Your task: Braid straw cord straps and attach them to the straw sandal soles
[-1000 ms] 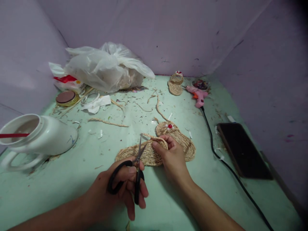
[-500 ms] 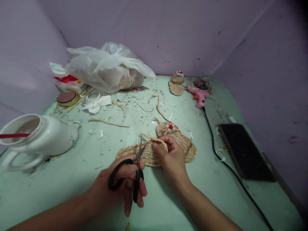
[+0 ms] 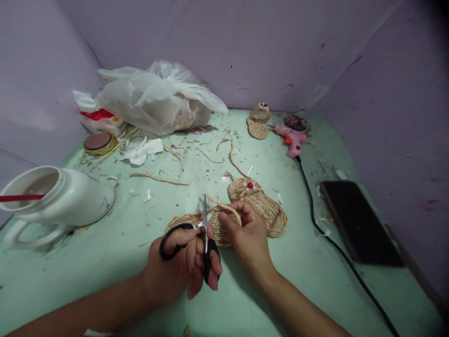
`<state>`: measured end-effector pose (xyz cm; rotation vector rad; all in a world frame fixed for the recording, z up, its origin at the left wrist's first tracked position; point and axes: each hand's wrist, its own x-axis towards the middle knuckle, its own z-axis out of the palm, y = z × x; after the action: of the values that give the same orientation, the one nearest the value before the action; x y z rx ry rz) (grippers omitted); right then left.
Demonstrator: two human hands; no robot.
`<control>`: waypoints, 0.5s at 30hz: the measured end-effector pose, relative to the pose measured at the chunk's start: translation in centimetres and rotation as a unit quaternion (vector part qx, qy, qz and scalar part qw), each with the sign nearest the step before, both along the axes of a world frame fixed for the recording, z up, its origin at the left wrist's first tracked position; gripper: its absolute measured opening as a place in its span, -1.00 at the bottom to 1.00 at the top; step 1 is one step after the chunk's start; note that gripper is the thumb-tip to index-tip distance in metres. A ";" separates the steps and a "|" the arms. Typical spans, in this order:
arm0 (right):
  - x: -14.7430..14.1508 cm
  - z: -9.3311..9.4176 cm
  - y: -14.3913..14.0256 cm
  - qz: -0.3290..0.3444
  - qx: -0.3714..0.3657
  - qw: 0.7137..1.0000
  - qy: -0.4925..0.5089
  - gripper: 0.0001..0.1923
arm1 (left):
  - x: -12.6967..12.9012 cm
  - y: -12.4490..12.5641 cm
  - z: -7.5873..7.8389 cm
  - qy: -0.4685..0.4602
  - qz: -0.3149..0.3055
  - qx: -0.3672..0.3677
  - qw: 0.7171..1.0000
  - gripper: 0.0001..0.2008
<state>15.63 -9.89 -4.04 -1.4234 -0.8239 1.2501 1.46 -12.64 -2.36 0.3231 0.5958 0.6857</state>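
My left hand (image 3: 185, 262) is closed on black-handled scissors (image 3: 206, 229), with thumb and fingers through the loops. The blades are spread and point away from me, close to the loose end of a braided straw cord (image 3: 218, 202). Between the thumb and fingers of my right hand (image 3: 247, 231) is pinched a woven straw slipper sole (image 3: 220, 234) with that cord along its upper edge. Part of the sole is hidden behind both hands. Just beyond my right hand lies a second straw slipper (image 3: 266, 206) with a red bead and white beads on it.
A pink glue gun (image 3: 291, 139) with a black cable (image 3: 326, 234) lies at the right, near a phone (image 3: 359, 222). A small straw slipper (image 3: 258, 124) is at the back. At left are a white jug (image 3: 84, 192), a plastic bag (image 3: 157, 100) and tape (image 3: 133, 142). Cord scraps (image 3: 159, 179) litter the table.
The scissors have turned more upright and opened wider, and my left hand has rotated slightly to the right. My right hand and the held sole have shifted a little to the left.
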 end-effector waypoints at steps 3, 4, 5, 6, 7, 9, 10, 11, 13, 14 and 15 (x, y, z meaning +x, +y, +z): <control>-0.2 0.0 -0.1 -0.015 0.006 1.000 -0.008 -0.84 | 0.2 0.2 0.0 0.007 -0.008 -0.002 1.000 -0.66; -0.2 -0.1 -0.2 -0.019 0.010 1.000 -0.014 -0.84 | 0.3 0.3 0.0 0.011 -0.010 -0.002 1.000 -0.66; -0.2 -0.1 -0.2 -0.021 0.013 0.999 -0.022 -0.84 | 0.4 0.4 0.0 0.018 -0.010 -0.001 1.000 -0.67; -0.3 -0.1 -0.2 -0.021 0.014 0.999 -0.031 -0.84 | 0.5 0.5 0.0 0.028 -0.008 0.001 1.000 -0.67; -0.3 -0.1 -0.2 -0.019 0.013 0.999 -0.038 -0.85 | 0.5 0.5 0.0 0.039 -0.007 0.001 0.999 -0.68; -0.3 -0.2 -0.2 -0.021 0.007 0.999 -0.037 -0.85 | 0.7 0.6 0.1 0.058 -0.002 0.003 0.998 -0.68; -0.3 -0.2 -0.1 -0.027 0.002 0.999 -0.028 -0.85 | 0.8 0.6 0.2 0.067 -0.002 0.003 0.998 -0.69; -0.3 -0.3 0.0 -0.034 -0.003 0.999 -0.016 -0.84 | 0.8 0.5 0.4 0.076 -0.005 0.001 0.997 -0.69; -0.2 -0.3 0.1 -0.051 -0.009 0.999 0.006 -0.84 | 0.8 -0.1 1.2 0.104 -0.018 0.003 0.994 -0.70; -0.2 -0.4 0.2 -0.058 -0.009 0.998 0.010 -0.84 | 0.6 -0.5 1.8 0.126 -0.032 0.004 0.991 -0.69; -0.1 -0.4 0.3 -0.062 -0.008 0.998 0.010 -0.84 | 0.4 -0.8 2.4 0.153 -0.050 0.012 0.987 -0.69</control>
<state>15.50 -9.57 -4.49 -1.4490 -0.7029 1.1769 1.82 -13.48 0.07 0.4832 0.8584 0.5502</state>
